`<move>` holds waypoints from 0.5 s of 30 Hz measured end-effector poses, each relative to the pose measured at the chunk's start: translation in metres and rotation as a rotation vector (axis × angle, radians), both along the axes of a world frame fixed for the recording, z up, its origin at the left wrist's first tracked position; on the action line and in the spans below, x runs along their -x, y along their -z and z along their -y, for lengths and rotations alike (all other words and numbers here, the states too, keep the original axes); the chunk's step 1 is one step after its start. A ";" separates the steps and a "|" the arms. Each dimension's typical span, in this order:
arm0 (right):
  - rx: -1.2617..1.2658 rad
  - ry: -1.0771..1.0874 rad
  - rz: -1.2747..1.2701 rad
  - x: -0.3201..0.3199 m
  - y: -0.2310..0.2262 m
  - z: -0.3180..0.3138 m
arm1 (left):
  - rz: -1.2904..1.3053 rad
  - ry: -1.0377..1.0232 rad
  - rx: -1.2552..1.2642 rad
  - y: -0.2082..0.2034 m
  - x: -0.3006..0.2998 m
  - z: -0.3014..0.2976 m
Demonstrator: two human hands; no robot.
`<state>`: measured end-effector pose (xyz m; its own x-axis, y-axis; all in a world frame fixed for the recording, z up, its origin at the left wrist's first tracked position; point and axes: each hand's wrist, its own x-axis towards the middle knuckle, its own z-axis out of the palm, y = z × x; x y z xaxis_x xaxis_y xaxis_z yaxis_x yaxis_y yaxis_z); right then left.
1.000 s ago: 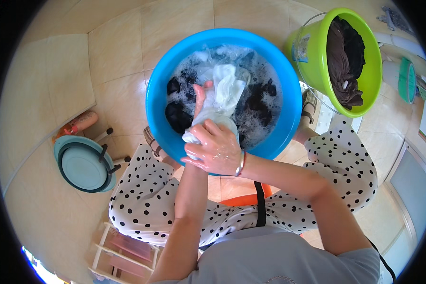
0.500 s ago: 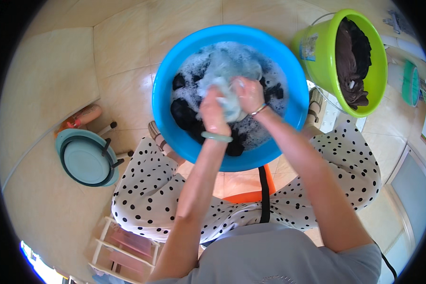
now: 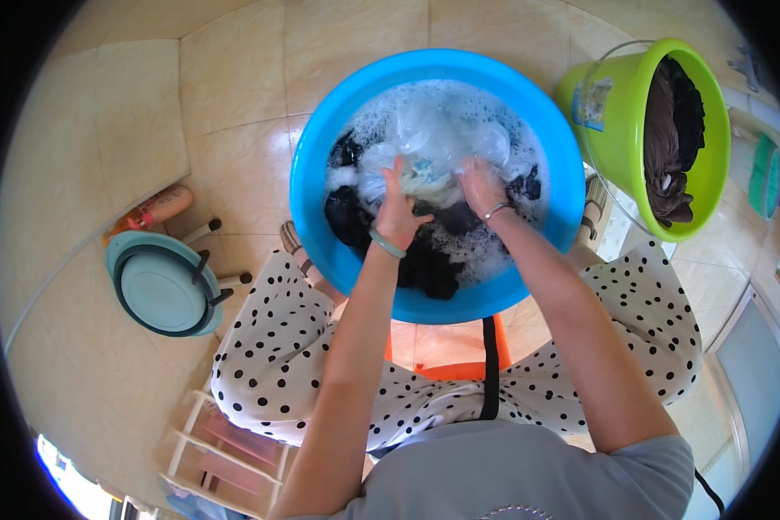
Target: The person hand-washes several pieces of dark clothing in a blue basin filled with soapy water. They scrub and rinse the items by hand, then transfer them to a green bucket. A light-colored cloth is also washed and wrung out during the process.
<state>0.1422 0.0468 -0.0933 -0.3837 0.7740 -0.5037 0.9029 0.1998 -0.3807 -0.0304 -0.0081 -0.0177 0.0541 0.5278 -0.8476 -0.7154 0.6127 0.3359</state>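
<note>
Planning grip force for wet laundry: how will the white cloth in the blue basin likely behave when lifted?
Probably floppy: the white cloth lies in loose, bulging folds. Likely heavy for its size, being partly submerged and soaked. Perhaps slippery too, given the suds around it.

Glossy beige tiles (image 3: pixel 355 30) cover the floor (image 3: pixel 243 173); a white-framed, pink-panelled rack (image 3: pixel 244 440) stands lower left; bright light (image 3: pixel 71 477) glares beside it.
</note>
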 end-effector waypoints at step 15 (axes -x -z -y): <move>-0.288 -0.472 -0.842 0.065 -0.211 0.046 | 0.550 -0.271 -0.240 -0.024 0.005 0.001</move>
<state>0.0771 0.0010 0.1178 -0.8274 0.5004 0.2552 0.1665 0.6524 -0.7393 -0.0352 -0.0095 0.0068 0.2847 0.7547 -0.5911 -0.9401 0.3404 -0.0183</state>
